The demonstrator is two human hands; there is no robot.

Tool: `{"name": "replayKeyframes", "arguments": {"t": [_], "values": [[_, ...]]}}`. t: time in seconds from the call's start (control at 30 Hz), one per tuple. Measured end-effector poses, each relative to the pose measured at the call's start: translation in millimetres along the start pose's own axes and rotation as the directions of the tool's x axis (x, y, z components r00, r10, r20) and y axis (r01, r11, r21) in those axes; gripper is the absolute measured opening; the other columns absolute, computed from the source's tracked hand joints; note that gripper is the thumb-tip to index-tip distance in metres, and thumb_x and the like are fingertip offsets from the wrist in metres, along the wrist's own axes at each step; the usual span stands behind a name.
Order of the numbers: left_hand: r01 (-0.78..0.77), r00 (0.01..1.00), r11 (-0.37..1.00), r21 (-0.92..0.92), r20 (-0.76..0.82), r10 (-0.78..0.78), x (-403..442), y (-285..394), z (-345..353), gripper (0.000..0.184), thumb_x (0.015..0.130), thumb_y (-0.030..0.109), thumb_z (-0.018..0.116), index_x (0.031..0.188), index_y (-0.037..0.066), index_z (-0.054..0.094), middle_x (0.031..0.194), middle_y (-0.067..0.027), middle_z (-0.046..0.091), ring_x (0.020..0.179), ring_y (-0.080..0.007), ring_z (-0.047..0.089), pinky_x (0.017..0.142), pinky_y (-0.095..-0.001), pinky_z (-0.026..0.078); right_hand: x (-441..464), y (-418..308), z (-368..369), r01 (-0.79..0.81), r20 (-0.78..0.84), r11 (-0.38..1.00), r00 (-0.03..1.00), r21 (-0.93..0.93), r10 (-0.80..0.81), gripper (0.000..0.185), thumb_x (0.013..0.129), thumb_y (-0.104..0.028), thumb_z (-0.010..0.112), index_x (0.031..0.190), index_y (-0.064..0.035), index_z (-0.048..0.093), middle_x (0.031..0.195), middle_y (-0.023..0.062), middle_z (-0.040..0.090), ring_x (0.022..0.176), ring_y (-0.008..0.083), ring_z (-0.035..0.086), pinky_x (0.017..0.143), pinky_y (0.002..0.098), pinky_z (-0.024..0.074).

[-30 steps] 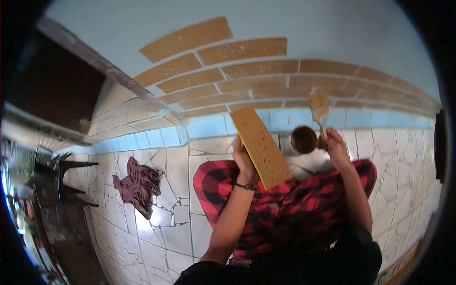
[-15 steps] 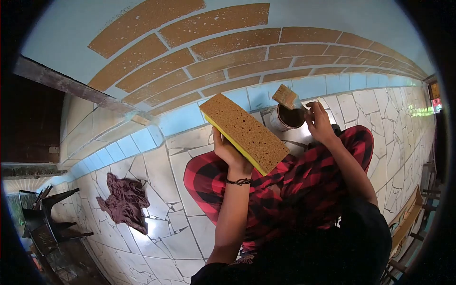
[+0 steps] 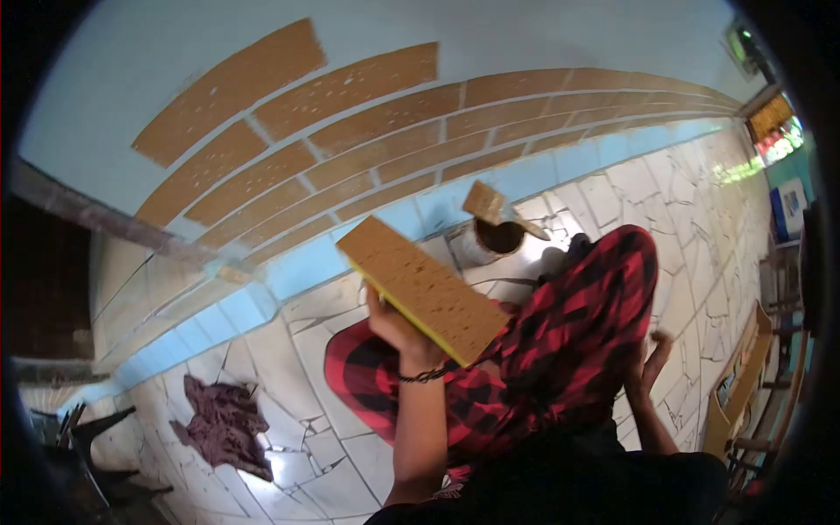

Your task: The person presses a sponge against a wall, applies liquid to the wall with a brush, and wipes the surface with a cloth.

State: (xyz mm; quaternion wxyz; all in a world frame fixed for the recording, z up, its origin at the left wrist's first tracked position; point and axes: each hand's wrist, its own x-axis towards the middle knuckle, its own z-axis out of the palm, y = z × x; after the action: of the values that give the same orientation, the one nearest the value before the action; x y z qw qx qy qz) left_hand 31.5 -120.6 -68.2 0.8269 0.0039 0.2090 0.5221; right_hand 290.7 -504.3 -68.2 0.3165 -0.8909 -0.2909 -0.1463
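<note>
My left hand (image 3: 396,331) grips a large rectangular sponge (image 3: 429,293) from below. Its brown, pitted face is turned up and a yellow layer shows along the lower edge. Beyond it, a can (image 3: 479,247) holding dark brown paint stands on the floor by the wall. Across the can's rim rests a wide paintbrush (image 3: 490,204), bristle end toward the wall, with nobody's hand on it. My right hand (image 3: 646,366) is beside my right knee, fingers apart and nothing in them.
Brown brick shapes (image 3: 376,120) are painted on the pale wall, above a row of light blue tiles (image 3: 306,264). A crumpled dark cloth (image 3: 223,424) lies on the broken-tile floor (image 3: 350,402). Dark chair legs (image 3: 105,429) are at left, wooden furniture (image 3: 739,381) at right.
My right hand has let go of the paintbrush on the can and drawn back beside my knee. The sponge stays in my left hand. The view has shifted.
</note>
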Motion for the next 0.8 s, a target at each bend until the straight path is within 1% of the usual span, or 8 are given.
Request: {"name": "replayKeyframes", "arguments": {"t": [0.07,0.1,0.13,0.2,0.27,0.43,0.63,0.8], "values": [[0.07,0.975,0.992,-0.11,0.216,-0.045,2.1,6.1,-19.6,0.059,0.11,0.045,0.042,0.146,-0.001,0.052,0.128,-0.0189,0.069,0.114,-0.0338,0.069,0.1,-0.0536,0.055,-92.1,146.9,-32.0,-0.487,0.288,0.861,0.854,0.148,0.434,0.027,0.106,-0.031,0.053,0.105,-0.0046,0.057,0.102,0.0076,0.059,0.098,0.0227,0.056,0.09,0.0321,0.0436],[0.119,0.945,0.98,-0.162,0.322,-0.061,4.5,7.8,-27.8,0.064,0.109,0.043,0.042,0.153,-0.004,0.047,0.133,-0.0233,0.067,0.118,-0.0362,0.068,0.105,-0.0589,0.053,-137.5,163.6,-43.7,-0.756,0.516,0.587,0.64,0.289,0.57,0.028,0.106,-0.031,0.051,0.103,-0.0057,0.063,0.097,0.0083,0.061,0.097,0.023,0.057,0.09,0.0393,0.0454],[0.16,0.931,0.97,-0.182,0.356,-0.087,4.1,11.8,-28.8,0.067,0.108,0.042,0.042,0.156,-0.004,0.042,0.133,-0.0256,0.066,0.118,-0.0385,0.068,0.106,-0.0636,0.051,-154.8,133.4,-58.6,-0.986,0.614,0.15,0.16,0.068,0.773,0.026,0.104,-0.031,0.053,0.099,-0.0094,0.065,0.093,0.0065,0.061,0.096,0.0217,0.058,0.088,0.0408,0.0471],[0.203,0.903,0.963,-0.179,0.413,-0.114,3.7,14.4,-23.4,0.069,0.107,0.041,0.042,0.158,-0.005,0.039,0.134,-0.0269,0.066,0.118,-0.0401,0.068,0.106,-0.0667,0.051,-207.2,136.2,-77.3,-0.994,0.797,-0.082,-0.102,-0.066,0.596,0.025,0.102,-0.03,0.06,0.104,-0.006,0.068,0.093,0.0067,0.063,0.095,0.0217,0.061,0.086,0.0384,0.0503],[0.175,0.888,0.974,-0.144,0.45,-0.093,1.7,16.3,-16.6,0.068,0.106,0.042,0.043,0.156,-0.005,0.044,0.133,-0.0247,0.068,0.116,-0.0388,0.07,0.103,-0.0633,0.053,-221.5,130.1,-77.7,-0.989,0.812,-0.124,-0.138,-0.081,0.567,0.025,0.103,-0.03,0.06,0.103,-0.0057,0.068,0.091,0.0066,0.063,0.094,0.0218,0.061,0.084,0.0383,0.0504],[0.106,0.974,0.993,-0.052,0.205,-0.093,-9.3,13.3,-5.4,0.048,0.111,0.042,0.041,0.132,0.004,0.062,0.12,-0.0115,0.072,0.106,-0.0283,0.071,0.093,-0.0423,0.058,-194.3,135.3,-51.1,-1.0,0.762,0.015,0.011,0.001,0.648,0.026,0.104,-0.03,0.06,0.099,-0.005,0.066,0.088,0.0064,0.062,0.089,0.0222,0.061,0.081,0.0381,0.0506],[-0.002,1.0,1.0,0.015,0.013,0.002,2.3,0.7,-4.9,0.047,0.113,0.038,0.036,0.13,0.004,0.064,0.115,-0.0131,0.073,0.103,-0.0296,0.072,0.091,-0.0438,0.059,-102.1,155.3,2.0,-0.869,0.64,0.495,0.39,0.018,0.661,0.027,0.105,-0.029,0.06,0.095,-0.0041,0.064,0.084,0.0061,0.061,0.084,0.0227,0.061,0.076,0.0379,0.0508],[-0.017,1.0,1.0,-0.014,0.01,0.017,-3.7,-6.1,13.3,0.053,0.112,0.048,0.039,0.13,0.005,0.064,0.115,-0.0123,0.073,0.101,-0.0282,0.072,0.092,-0.0428,0.058,-25.2,152.3,11.4,-0.11,0.449,0.992,0.885,-0.055,0.123,0.029,0.106,-0.029,0.06,0.092,-0.0033,0.063,0.08,0.0059,0.06,0.079,0.0231,0.061,0.073,0.0378,0.051]]}}
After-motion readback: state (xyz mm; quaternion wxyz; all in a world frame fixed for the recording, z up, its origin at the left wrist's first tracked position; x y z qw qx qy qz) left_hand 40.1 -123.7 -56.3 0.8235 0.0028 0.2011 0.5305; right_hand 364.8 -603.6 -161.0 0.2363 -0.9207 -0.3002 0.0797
